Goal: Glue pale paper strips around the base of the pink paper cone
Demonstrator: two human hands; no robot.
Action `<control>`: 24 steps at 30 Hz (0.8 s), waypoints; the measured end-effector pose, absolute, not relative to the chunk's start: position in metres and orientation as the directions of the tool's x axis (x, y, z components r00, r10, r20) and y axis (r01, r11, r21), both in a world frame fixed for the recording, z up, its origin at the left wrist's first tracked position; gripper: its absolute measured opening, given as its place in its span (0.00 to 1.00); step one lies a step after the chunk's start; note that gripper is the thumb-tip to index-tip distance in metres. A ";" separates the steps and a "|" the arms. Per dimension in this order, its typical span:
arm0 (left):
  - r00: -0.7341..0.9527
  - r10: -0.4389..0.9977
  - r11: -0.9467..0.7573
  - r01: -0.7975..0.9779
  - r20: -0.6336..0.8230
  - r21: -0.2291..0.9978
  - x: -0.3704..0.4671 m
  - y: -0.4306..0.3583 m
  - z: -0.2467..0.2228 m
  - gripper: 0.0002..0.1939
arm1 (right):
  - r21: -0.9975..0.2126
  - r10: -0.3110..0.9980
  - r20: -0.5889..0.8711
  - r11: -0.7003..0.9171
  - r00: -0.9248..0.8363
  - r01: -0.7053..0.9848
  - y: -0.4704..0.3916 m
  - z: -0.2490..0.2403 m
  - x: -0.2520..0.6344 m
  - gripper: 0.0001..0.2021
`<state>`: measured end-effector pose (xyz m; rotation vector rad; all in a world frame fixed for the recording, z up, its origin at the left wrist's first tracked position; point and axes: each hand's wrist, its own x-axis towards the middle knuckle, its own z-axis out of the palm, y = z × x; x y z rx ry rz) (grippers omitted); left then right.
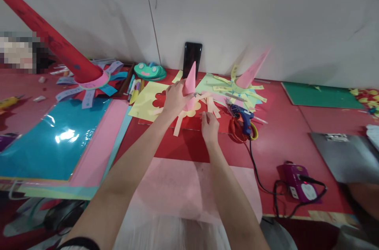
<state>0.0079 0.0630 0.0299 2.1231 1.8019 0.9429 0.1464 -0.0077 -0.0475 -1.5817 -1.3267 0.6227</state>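
A pink paper cone [191, 80] stands point up at the middle of the table. My left hand [177, 97] is closed around its left side, with the thumb across the front. Under the cone lies a cream scalloped paper shape [189, 113], and a pale strip [177, 124] sticks out toward me. Just right of the cone, my right hand [209, 125] has its fingers pinched together beside some pale paper strips [210, 104]; what they hold is too small to make out. Red paper with a flower-shaped edge [158, 100] shows behind my left hand.
A glue gun [245, 118] and scissors lie to the right, its cord running to a purple power strip [299, 181]. Another pink cone [253, 70] stands behind. A phone [192, 58] leans on the wall. At left are a tall red cone [59, 41] and blue sheets [56, 139].
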 end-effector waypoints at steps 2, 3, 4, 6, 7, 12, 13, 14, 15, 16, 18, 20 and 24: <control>0.075 0.933 -0.265 0.804 0.351 0.533 0.006 0.062 0.035 0.22 | -0.887 0.938 0.189 0.036 0.291 0.460 -0.008 -0.048 0.147 0.18; 0.091 0.929 -0.282 0.801 0.358 0.528 0.006 0.061 0.037 0.23 | -0.887 0.937 0.190 0.037 0.292 0.459 -0.007 -0.048 0.147 0.19; 0.111 0.925 -0.301 0.799 0.364 0.521 0.006 0.059 0.040 0.24 | -0.888 0.937 0.191 0.038 0.293 0.459 -0.007 -0.049 0.147 0.19; 0.156 0.914 -0.339 0.801 0.374 0.493 0.007 0.052 0.045 0.25 | -0.890 0.937 0.192 0.040 0.293 0.455 -0.007 -0.049 0.147 0.19; 0.183 0.908 -0.358 0.803 0.376 0.475 0.007 0.049 0.048 0.26 | -0.891 0.937 0.189 0.038 0.294 0.453 -0.007 -0.050 0.146 0.19; 0.327 0.879 -0.464 0.751 0.346 0.470 0.006 0.041 0.052 0.29 | -0.892 0.942 0.172 0.024 0.289 0.451 -0.008 -0.051 0.145 0.20; 0.344 0.880 -0.472 0.722 0.329 0.506 0.004 0.042 0.050 0.29 | -0.889 0.943 0.175 0.027 0.284 0.457 -0.008 -0.051 0.145 0.19; 0.350 0.883 -0.468 0.690 0.312 0.553 0.002 0.043 0.048 0.30 | -0.884 0.943 0.182 0.034 0.277 0.466 -0.008 -0.051 0.146 0.19; 0.346 0.891 -0.454 0.654 0.296 0.605 0.000 0.045 0.045 0.30 | -0.878 0.944 0.192 0.042 0.270 0.477 -0.008 -0.050 0.146 0.19; 0.330 0.901 -0.433 0.617 0.283 0.657 -0.003 0.046 0.041 0.30 | -0.872 0.943 0.200 0.049 0.264 0.487 -0.008 -0.050 0.147 0.18; 0.294 0.918 -0.389 0.553 0.264 0.736 -0.007 0.050 0.034 0.29 | -0.867 0.943 0.206 0.052 0.260 0.495 -0.009 -0.050 0.147 0.18; 0.265 0.933 -0.353 0.528 0.245 0.772 -0.011 0.051 0.027 0.28 | -0.872 0.941 0.202 0.047 0.271 0.488 -0.009 -0.050 0.148 0.17; 0.233 0.945 -0.323 0.549 0.229 0.771 -0.013 0.053 0.018 0.27 | -0.875 0.940 0.211 0.060 0.267 0.481 -0.009 -0.049 0.147 0.17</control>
